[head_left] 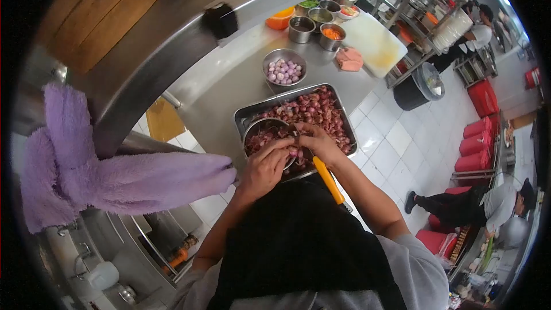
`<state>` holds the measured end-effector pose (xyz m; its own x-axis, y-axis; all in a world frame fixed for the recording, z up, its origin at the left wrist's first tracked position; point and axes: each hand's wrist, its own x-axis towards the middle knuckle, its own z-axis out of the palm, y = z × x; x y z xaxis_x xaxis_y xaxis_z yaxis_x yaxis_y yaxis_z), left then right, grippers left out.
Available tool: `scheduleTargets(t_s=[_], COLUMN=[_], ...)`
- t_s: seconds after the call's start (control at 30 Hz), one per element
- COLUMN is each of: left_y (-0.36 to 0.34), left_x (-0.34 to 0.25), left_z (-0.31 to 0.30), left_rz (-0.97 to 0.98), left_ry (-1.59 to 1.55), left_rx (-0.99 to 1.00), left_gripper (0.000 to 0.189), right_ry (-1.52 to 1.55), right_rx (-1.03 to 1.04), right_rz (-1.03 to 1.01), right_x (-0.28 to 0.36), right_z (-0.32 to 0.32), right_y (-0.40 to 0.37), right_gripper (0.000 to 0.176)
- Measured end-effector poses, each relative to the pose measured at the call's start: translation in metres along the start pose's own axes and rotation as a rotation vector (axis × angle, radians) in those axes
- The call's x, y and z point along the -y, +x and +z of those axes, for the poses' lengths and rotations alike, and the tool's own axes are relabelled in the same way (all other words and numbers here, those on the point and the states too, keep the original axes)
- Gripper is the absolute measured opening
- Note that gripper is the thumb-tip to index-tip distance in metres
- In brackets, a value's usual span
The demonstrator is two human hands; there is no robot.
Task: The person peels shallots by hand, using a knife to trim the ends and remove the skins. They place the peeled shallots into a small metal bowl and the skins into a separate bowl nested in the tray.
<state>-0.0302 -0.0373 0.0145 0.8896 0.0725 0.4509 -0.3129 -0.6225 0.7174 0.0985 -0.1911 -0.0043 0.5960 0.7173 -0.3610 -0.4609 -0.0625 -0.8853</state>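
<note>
My left hand (265, 166) is closed, its fingers pinching a small shallot (294, 152) over a round metal bowl (247, 138) of skins. My right hand (319, 143) curls around a yellow-handled knife (328, 180), its fingertips meeting the left ones at the shallot. The knife's blade is hidden by the fingers. Under both hands, the bowl sits inside a rectangular steel tray (351, 132) filled with unpeeled red shallots (321, 109). Just beyond the tray, a steel bowl (267, 64) holds peeled, pale purple shallots (284, 72).
Several metal containers (301, 30), an orange bowl (280, 19), a pink cloth (349, 59) and a white cutting board (373, 43) occupy the counter's far end. A purple towel (149, 181) hangs at left. Other people (499, 204) stand at right, near a black bin (410, 95).
</note>
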Motion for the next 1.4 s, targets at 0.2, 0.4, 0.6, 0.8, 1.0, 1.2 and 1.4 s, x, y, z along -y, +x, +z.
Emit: scheduleTargets(t_s=[0.2, 0.4, 0.6, 0.8, 1.0, 1.2, 1.4], left_y=[-0.031, -0.041, -0.033, -0.022, -0.018, -0.02, -0.024], left_x=[0.016, 0.031, 0.028, 0.016, -0.002, -0.005, -0.008], left_z=[-0.005, -0.016, -0.012, -0.009, -0.011, -0.01, -0.003], left_rz=[-0.055, -0.591, -0.654, -0.618, -0.658, -0.617, -0.573], left_ry=[-0.101, -1.155, -1.236, -1.36, -1.423, -1.384, -1.32], left_rx=[-0.297, -0.543, -0.479, -0.478, -0.461, -0.447, -0.484], left_gripper=[0.013, 0.024, 0.028, 0.028, 0.028, 0.028, 0.029], right_ry=[0.224, -0.473, -0.383, -0.246, -0.288, -0.302, -0.328], right_rx=[0.007, 0.006, 0.12, 0.206, 0.247, 0.254, 0.198], right_rz=[0.125, -0.114, -0.161, -0.215, -0.273, -0.32, -0.437], right_x=[-0.013, -0.005, 0.025, 0.03, 0.033, 0.039, 0.027], right_z=[-0.009, 0.003, 0.023, 0.046, 0.052, 0.057, 0.058], right_y=[0.018, 0.016, -0.011, -0.045, -0.053, -0.059, -0.055], right_gripper=[0.036, 0.045, 0.058, 0.06, 0.068, 0.066, 0.06])
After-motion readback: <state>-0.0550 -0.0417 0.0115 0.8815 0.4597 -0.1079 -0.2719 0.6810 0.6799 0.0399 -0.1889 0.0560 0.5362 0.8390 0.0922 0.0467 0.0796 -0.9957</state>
